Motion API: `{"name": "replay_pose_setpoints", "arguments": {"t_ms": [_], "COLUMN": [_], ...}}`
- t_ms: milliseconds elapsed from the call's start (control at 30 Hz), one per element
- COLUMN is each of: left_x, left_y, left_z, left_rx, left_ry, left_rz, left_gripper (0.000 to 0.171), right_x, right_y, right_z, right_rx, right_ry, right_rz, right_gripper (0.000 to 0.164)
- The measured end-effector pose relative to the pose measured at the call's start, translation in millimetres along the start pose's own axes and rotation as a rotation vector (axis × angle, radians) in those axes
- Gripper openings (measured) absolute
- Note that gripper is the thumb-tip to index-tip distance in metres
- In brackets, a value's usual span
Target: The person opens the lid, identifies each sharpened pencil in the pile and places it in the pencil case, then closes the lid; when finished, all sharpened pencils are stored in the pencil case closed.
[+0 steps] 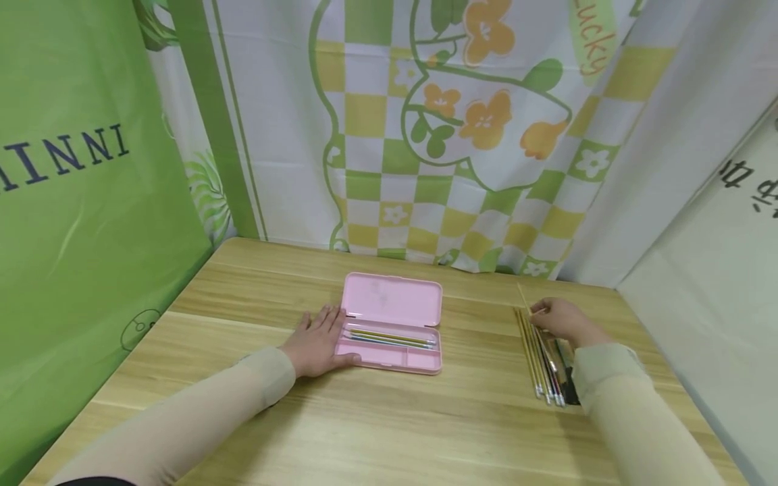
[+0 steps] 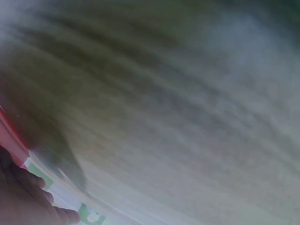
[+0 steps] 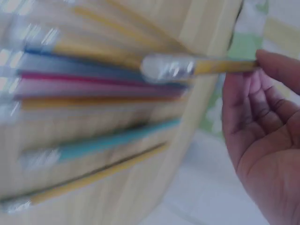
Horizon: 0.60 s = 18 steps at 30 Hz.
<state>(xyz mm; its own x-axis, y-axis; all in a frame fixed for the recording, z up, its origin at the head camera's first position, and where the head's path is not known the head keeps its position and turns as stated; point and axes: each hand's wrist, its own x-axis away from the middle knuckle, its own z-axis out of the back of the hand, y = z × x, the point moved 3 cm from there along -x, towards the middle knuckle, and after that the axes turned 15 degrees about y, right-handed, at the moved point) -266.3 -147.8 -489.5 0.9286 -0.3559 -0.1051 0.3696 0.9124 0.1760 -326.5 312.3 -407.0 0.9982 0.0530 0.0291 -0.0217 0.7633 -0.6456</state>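
A pink pencil case (image 1: 372, 354) lies on the table with its lid (image 1: 404, 302) raised back. Several pencils (image 1: 392, 337) lie in its long compartment; the two front compartments hold nothing visible. My left hand (image 1: 315, 343) rests flat against the case's left side, thumb along the front edge. To the right, my right hand (image 1: 565, 320) pinches a yellow pencil (image 3: 219, 66) between thumb and fingers, its silver eraser end pointing away from the palm. Beneath that hand lies a row of loose pencils (image 1: 535, 361), partly hidden by the hand and sleeve. The left wrist view is mostly blurred.
The wooden table (image 1: 413, 432) meets a patterned curtain (image 1: 425, 182) at the back. Green cloth (image 1: 73, 236) hangs on the left and a white panel (image 1: 699, 250) stands on the right. A dark item (image 1: 570, 391) lies beside the loose pencils, partly covered by the sleeve.
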Motion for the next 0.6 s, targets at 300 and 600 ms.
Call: {"name": "replay_pose_setpoints", "arguments": {"t_ms": [300,600], "left_x": [1.2,0.6], "left_y": [0.9,2.6], "left_z": [2.5,5.4], "left_rx": [-0.001,-0.01], "left_ry": [0.002,0.003], "left_rz": [0.008,-0.006], "left_gripper": [0.107,0.107], "right_x": [-14.1,-22.6], "right_y": [-62.2,-108.0], "right_z": [-38.5,-70.6], "right_rx": [-0.189,-0.303], "right_ry": [-0.09,-0.177], "right_rz": [0.101,0.138], "right_gripper": [0.033,0.032]}}
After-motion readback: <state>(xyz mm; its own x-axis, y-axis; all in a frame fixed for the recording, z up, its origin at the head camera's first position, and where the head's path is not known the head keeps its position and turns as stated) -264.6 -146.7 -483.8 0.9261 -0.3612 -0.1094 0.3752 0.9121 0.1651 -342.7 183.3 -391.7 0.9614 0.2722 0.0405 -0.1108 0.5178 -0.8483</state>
